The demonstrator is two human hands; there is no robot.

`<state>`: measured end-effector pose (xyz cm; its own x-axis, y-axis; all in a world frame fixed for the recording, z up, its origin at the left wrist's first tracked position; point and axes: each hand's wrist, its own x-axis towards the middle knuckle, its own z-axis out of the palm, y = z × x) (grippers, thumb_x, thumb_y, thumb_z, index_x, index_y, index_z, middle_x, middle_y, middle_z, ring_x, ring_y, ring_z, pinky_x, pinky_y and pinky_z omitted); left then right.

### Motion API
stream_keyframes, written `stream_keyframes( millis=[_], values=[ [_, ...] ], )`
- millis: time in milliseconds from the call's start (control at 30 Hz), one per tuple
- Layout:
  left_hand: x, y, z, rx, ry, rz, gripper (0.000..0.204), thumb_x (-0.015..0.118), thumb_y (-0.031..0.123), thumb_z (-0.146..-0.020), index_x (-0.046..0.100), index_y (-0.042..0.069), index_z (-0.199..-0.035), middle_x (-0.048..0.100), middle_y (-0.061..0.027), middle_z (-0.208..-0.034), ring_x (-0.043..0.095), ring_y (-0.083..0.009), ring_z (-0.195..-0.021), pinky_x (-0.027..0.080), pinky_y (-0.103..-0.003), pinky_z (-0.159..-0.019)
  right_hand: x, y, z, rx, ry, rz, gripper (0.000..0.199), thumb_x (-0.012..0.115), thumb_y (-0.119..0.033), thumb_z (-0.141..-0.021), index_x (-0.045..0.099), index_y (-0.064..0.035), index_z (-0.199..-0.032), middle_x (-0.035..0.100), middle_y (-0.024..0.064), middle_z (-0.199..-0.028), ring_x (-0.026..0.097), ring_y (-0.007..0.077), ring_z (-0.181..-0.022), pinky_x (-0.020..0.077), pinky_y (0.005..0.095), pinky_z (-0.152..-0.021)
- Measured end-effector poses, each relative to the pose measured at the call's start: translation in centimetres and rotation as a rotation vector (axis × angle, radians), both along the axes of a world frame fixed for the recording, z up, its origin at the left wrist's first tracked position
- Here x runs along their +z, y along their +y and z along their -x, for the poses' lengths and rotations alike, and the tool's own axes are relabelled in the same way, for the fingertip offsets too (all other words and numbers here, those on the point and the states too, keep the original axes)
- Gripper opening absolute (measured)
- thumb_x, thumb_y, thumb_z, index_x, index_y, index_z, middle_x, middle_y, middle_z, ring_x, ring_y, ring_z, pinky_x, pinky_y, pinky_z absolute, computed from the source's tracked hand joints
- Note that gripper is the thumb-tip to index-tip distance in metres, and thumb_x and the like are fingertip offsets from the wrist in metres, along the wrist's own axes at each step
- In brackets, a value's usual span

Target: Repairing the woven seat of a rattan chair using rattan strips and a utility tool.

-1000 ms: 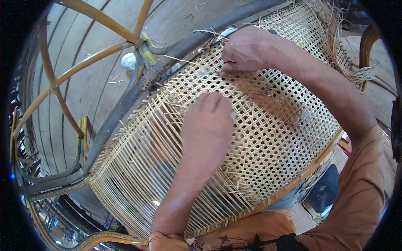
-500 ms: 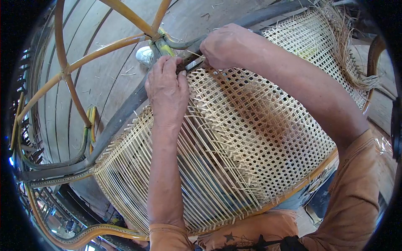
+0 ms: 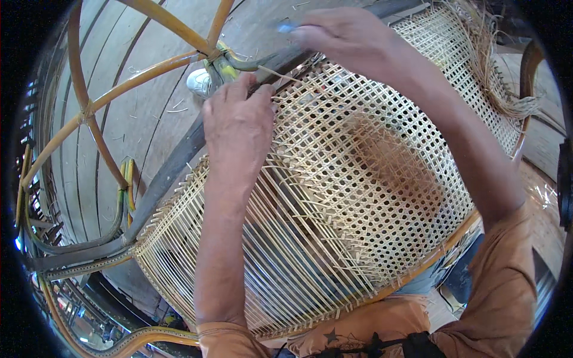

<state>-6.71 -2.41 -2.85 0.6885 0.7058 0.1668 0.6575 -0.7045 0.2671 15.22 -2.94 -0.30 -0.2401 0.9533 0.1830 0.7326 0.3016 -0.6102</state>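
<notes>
Left hand (image 3: pixel 239 122), in the head view: back up, wrist nearly straight, fingers bent down at the far edge of the woven cane panel (image 3: pixel 334 137), right by the dark grey rail (image 3: pixel 167 173). Fingertips partly hidden, so cannot tell how tight or on what. Right hand (image 3: pixel 331 36): up over the same far edge, reaching in from the right, fingers curled in and nearly closed around a small blue thing (image 3: pixel 285 28), too blurry to name. Between the two hands, a thin loose strip (image 3: pixel 280 76). Panel in front of the body, all little holes on the right, only long straight strips on the left. Half a second ago, right hand lower and close beside the left; now farther off. Left hand in almost the same spot. On the orange-brown shirt (image 3: pixel 358 316), dark star shapes (image 3: pixel 330 336).
</notes>
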Motion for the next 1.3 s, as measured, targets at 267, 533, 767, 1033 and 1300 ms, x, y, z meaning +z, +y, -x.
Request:
stream_keyframes(
  millis=[267,533,767,1033,1300],
  values=[
    [-0.2,1.9,-0.7,-0.087,0.107,0.090,0.011,0.068,0.015,-0.071,0.067,0.007,-0.078,0.057,-0.0101,-0.098,0.055,-0.0293,-0.089,0.046,-0.040,-0.075,3.1,-15.3,1.5,-0.541,0.684,0.996,0.022,0.050,-0.020,-0.092,0.053,-0.0053,-0.076,0.054,0.0006,-0.061,0.051,0.0071,-0.052,0.0428,0.0223,-0.049],
    [1.5,2.7,-2.9,0.008,0.388,0.432,0.022,0.063,0.028,-0.077,0.063,0.006,-0.081,0.062,-0.0154,-0.084,0.061,-0.0328,-0.080,0.047,-0.043,-0.072,2.7,-18.1,3.0,-0.537,0.714,0.996,0.023,0.044,-0.016,-0.088,0.047,-0.0019,-0.071,0.048,0.0019,-0.056,0.047,0.0101,-0.048,0.0417,0.0275,-0.047],
    [0.4,2.6,-2.5,-0.011,0.365,0.364,0.022,0.054,0.025,-0.081,0.060,0.003,-0.079,0.063,-0.0172,-0.080,0.061,-0.0364,-0.078,0.047,-0.045,-0.069,2.2,-18.5,3.2,-0.542,0.830,0.936,0.024,0.046,-0.016,-0.093,0.046,-0.0049,-0.072,0.051,0.0007,-0.058,0.049,0.0070,-0.047,0.0413,0.0229,-0.044],
    [-0.5,2.2,-2.2,0.008,0.291,0.332,0.019,0.054,0.020,-0.079,0.060,0.003,-0.078,0.062,-0.0172,-0.079,0.061,-0.0362,-0.078,0.047,-0.045,-0.071,2.0,-18.7,3.2,-0.555,0.794,0.935,0.024,0.046,-0.016,-0.093,0.047,-0.0049,-0.072,0.051,0.0008,-0.058,0.049,0.0071,-0.046,0.0405,0.0228,-0.043],
    [-0.9,2.3,-2.3,0.026,0.343,0.310,0.019,0.053,0.020,-0.080,0.061,0.004,-0.078,0.063,-0.0161,-0.079,0.061,-0.0352,-0.076,0.048,-0.044,-0.070,3.5,-16.6,2.0,-0.550,0.693,1.061,0.024,0.044,-0.014,-0.090,0.046,-0.0025,-0.069,0.046,0.0041,-0.056,0.048,0.0118,-0.050,0.0427,0.0298,-0.048]
  ],
)
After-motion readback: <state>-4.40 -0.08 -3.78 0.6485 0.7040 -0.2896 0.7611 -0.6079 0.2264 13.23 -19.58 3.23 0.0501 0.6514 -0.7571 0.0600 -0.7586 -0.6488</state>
